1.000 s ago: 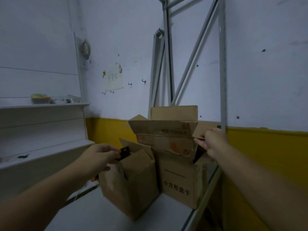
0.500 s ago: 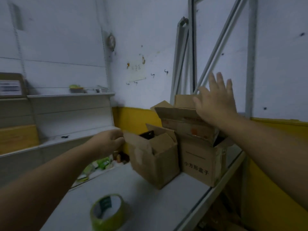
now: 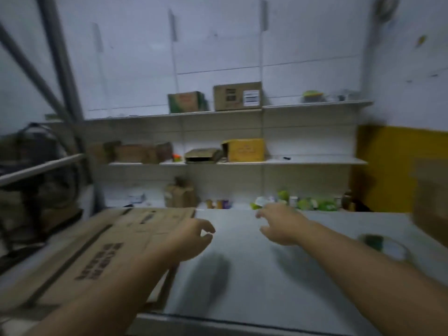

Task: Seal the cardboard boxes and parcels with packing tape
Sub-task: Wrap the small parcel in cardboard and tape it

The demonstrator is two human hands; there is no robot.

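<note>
The frame is blurred by motion. A large flat cardboard box (image 3: 101,248) with dark printed text lies on the left of the grey table (image 3: 266,275). My left hand (image 3: 191,236) hovers over the box's right edge, fingers loosely curled, holding nothing. Over the middle of the table my right hand (image 3: 281,224) reaches forward with relaxed fingers, empty too. A roll of packing tape (image 3: 385,246) with a green core lies on the table right of my right forearm. The edge of a brown box (image 3: 434,202) shows at the far right.
White wall shelves (image 3: 242,161) behind the table carry several cardboard boxes, a yellow box (image 3: 244,149) and small green items. Bottles and packets crowd the lowest shelf. A metal rack (image 3: 60,76) with dark objects stands at the left. The right wall is yellow low down.
The view has swung left, away from the two open boxes, which have left the frame apart from an edge. Both hands let go of the boxes and came down over the table.
</note>
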